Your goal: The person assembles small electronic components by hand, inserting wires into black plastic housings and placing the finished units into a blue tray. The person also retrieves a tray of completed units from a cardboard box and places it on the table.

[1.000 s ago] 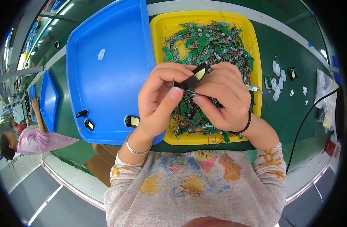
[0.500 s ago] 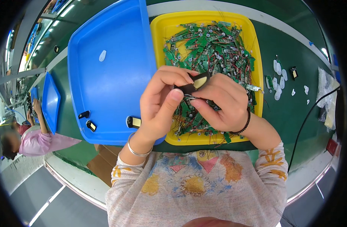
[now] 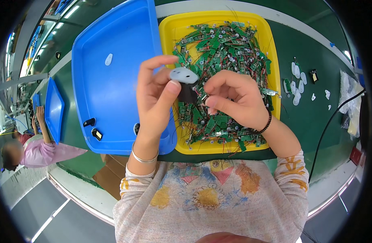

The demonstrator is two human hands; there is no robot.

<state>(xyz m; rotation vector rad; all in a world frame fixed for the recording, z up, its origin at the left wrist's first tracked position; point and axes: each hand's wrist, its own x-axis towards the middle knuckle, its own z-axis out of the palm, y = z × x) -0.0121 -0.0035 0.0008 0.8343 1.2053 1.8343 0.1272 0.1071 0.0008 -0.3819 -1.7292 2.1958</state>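
Note:
My left hand (image 3: 154, 99) pinches a small black plastic housing (image 3: 188, 94) with a pale translucent oval cover (image 3: 182, 74) on top. Two dark holes show in that cover. Close by on the right, my right hand (image 3: 240, 95) has its thumb and forefinger drawn together near the housing; what lies between the fingertips, if anything, is too small to make out. Both hands are above the yellow tray (image 3: 277, 121), which holds a heap of green circuit boards (image 3: 230, 52) with thin red and black wires.
A blue tray (image 3: 117, 89) on the left holds a white oval cover (image 3: 109, 59) and several black housings (image 3: 97, 134). At right lie white covers (image 3: 297, 99), a black housing (image 3: 314, 75), plastic bags (image 3: 350, 101) and a black cable (image 3: 329, 125). A person in pink (image 3: 44, 152) sits far left.
My left hand has turned the housing, so its pale cover faces up instead of its yellowish patch. My right hand has drawn slightly away from it to the right.

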